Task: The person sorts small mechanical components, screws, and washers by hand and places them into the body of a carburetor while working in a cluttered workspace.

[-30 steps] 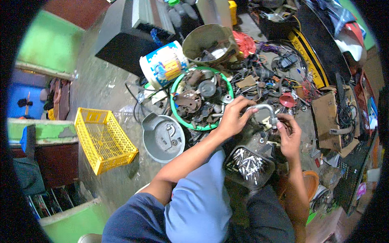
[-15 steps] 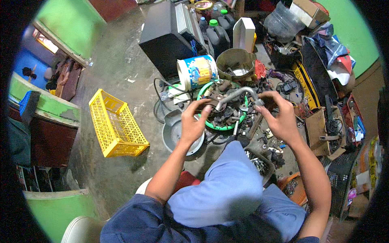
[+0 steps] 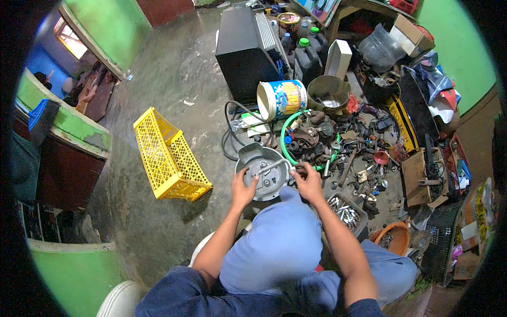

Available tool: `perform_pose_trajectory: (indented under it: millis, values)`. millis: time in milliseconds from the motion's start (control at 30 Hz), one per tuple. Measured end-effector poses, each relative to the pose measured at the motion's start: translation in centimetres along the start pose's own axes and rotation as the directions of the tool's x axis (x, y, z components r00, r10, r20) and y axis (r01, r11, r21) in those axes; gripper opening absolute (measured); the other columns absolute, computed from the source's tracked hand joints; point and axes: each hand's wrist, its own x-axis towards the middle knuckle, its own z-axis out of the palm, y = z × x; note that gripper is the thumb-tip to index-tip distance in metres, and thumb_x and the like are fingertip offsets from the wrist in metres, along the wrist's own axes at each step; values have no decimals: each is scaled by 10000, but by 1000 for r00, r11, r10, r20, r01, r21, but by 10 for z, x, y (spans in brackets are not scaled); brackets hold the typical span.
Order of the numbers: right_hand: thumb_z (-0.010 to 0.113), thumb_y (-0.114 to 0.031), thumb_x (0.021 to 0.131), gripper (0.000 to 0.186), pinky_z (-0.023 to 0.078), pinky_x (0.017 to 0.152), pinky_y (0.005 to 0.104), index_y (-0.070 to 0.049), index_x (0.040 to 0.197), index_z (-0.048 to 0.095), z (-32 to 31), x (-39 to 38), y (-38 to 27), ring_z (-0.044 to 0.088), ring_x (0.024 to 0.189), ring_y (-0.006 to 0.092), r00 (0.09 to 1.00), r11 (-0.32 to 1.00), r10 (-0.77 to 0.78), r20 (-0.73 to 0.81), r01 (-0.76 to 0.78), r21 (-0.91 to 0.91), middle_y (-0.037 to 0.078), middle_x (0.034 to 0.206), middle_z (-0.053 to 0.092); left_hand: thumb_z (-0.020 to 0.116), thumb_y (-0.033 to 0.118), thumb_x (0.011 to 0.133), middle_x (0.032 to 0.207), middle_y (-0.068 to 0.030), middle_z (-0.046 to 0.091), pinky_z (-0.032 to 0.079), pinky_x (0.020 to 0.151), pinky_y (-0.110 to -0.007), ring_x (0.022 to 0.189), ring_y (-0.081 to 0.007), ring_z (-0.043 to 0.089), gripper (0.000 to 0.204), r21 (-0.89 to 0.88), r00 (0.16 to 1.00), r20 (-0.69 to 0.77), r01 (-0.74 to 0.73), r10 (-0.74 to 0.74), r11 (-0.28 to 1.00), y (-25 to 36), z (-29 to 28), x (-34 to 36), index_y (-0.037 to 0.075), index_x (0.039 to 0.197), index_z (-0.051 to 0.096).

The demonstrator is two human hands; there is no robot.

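A bent grey metal tube (image 3: 272,167) spans the gap between my two hands, over a grey metal pan (image 3: 252,153) with a few small parts lying in it. My left hand (image 3: 243,191) pinches the tube's left end between thumb and fingers. At the other end, my right hand (image 3: 309,183) is closed round the tube, its fingers partly hiding that end. Just beyond the pan, a green-rimmed basin (image 3: 285,138) is heaped with greasy metal parts.
A yellow crate (image 3: 171,158) lies to the left. Behind the basin are a white-and-blue bucket (image 3: 282,100), a dull metal pot (image 3: 328,95) and dark jerrycans (image 3: 306,63). Loose parts cover the floor at right, near a bolt-filled tray (image 3: 364,224) and an orange bowl (image 3: 398,236).
Both hands have come down and nearer with the tube, from above the green-rimmed basin to above the grey pan. The whole view has shifted slightly.
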Motion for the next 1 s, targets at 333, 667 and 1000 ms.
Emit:
perform_pose_trajectory:
  millis: [333, 667, 1000]
  values:
    - [714, -183, 901, 299, 503, 802, 439, 8, 1098, 596, 98, 22, 82, 675, 842, 378, 990, 983, 143, 6, -143, 115, 184, 896, 714, 785, 389, 807, 1364, -250, 494, 378, 1084, -496, 1274, -433, 470, 714, 292, 984, -62, 179, -169, 940, -42, 31, 0, 104, 1402, 511]
    - [721, -42, 796, 507, 497, 975, 504, -150, 1277, 602, 96, 1, 110, 561, 1170, 447, 996, 945, 83, 18, -73, -320, 213, 1451, 378, 755, 35, 746, 1378, -268, 547, 429, 1077, -469, 1272, -424, 545, 990, 53, 928, -9, 373, -373, 926, -72, 38, -7, 181, 1572, 229]
    - [671, -62, 762, 555, 458, 938, 460, -183, 1301, 628, 68, -15, 73, 587, 1176, 336, 993, 982, 4, -121, -27, -188, 131, 1266, 588, 651, -107, 729, 1391, -231, 573, 400, 1101, -417, 1300, -366, 556, 888, -40, 971, -176, 155, -159, 987, -48, 14, -4, 107, 1533, 342]
